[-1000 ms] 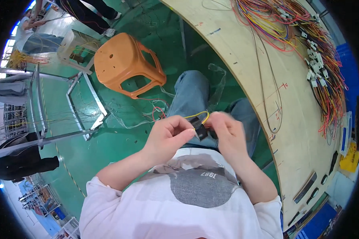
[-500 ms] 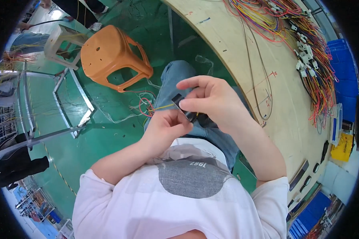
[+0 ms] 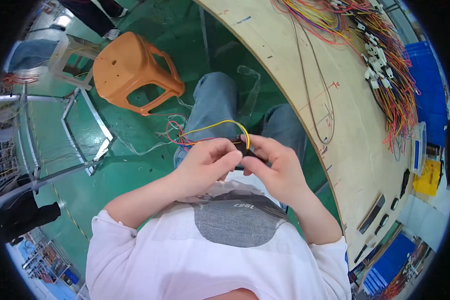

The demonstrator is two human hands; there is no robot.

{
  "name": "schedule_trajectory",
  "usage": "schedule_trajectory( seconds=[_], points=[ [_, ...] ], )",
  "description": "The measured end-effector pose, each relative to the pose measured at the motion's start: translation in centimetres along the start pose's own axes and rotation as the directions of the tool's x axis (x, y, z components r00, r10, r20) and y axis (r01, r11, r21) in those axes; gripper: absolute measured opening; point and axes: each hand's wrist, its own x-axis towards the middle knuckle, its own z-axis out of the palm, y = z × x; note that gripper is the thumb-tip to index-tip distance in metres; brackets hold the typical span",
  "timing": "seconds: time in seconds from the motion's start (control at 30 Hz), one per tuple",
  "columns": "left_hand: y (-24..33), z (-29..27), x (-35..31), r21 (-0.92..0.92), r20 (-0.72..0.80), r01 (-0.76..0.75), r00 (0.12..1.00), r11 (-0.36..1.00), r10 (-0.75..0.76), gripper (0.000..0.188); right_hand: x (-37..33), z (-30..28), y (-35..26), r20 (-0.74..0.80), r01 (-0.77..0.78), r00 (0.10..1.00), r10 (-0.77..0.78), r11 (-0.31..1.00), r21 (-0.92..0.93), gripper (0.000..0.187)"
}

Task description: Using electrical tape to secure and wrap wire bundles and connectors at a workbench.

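Both hands meet in front of my chest, above my knees in blue jeans. My left hand (image 3: pixel 205 162) and my right hand (image 3: pixel 275 167) pinch a small black connector (image 3: pixel 242 149) between their fingertips; most of it is hidden by the fingers. A yellow wire (image 3: pixel 220 124) arches up from the connector and runs left, beside thin red wires (image 3: pixel 177 137) that trail toward the green floor.
A long plywood board (image 3: pixel 310 65) curves along the right, carrying bundles of coloured wires (image 3: pixel 385 60) with white connectors. An orange plastic stool (image 3: pixel 132 70) stands on the green floor at upper left, beside a grey metal frame (image 3: pixel 85 130). Blue bins sit at far right.
My hands came down and toward my chest, from raised with the right hand over the left to side by side. The yellow wire now loops above the fingers.
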Motion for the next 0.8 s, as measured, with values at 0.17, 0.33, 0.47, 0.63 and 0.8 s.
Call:
schedule_trajectory(
  seconds=[0.17, 0.33, 0.47, 0.63, 0.8],
  points=[
    [-0.5, 0.2, 0.4, 0.359, 0.039, -0.092, 0.996, 0.929, 0.084, 0.029, 0.2, 0.7, -0.8, 0.127, 0.374, 0.917, -0.379, 0.700, -0.608, 0.033],
    [-0.7, -0.2, 1.2, 0.291, 0.160, -0.014, 0.987, 0.957, -0.034, 0.025, 0.6, 0.7, 0.5, 0.163, 0.158, 0.981, -0.110, 0.932, -0.325, 0.029],
    [-1.3, 0.7, 0.5, 0.359, 0.126, -0.176, 0.982, 0.917, 0.140, 0.022, -0.4, -0.1, 0.6, 0.215, -0.055, 0.974, 0.076, 0.993, -0.102, 0.022],
    [-0.5, 1.5, 0.0, 0.347, 0.157, -0.404, 0.915, 0.846, 0.372, 0.026, -1.4, -1.2, -1.3, 0.151, -0.045, 0.984, 0.090, 0.961, -0.274, 0.007],
    [1.9, 2.1, -3.0, -0.289, 0.390, 0.243, 0.913, 0.926, -0.118, 0.020, -2.9, -3.1, -3.1, 0.466, -0.304, 0.865, 0.187, 0.934, 0.189, 0.006]
  ],
)
